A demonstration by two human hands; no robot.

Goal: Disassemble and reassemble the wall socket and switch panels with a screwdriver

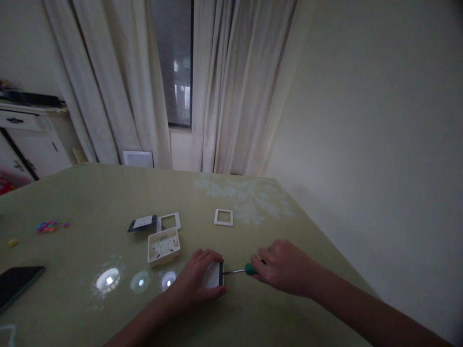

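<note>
My left hand (199,275) is closed round a white switch or socket module with a dark edge (214,275), holding it down near the table's front. In my right hand (280,265) is a screwdriver (249,269) with a green handle, its metal shaft pointing left. The tip meets the dark right edge of the module; whether it sits in a screw cannot be made out. Left of my left hand stands a white open back box (164,246). Behind it lie a socket module with a dark frame (143,222) and a white cover frame (175,221).
Another white square frame (224,223) lies farther back on the green-covered table (108,193). At the left are small colourful pieces (47,226), a yellow piece (12,242) and a dark phone or tablet (18,284). A wall borders the right side.
</note>
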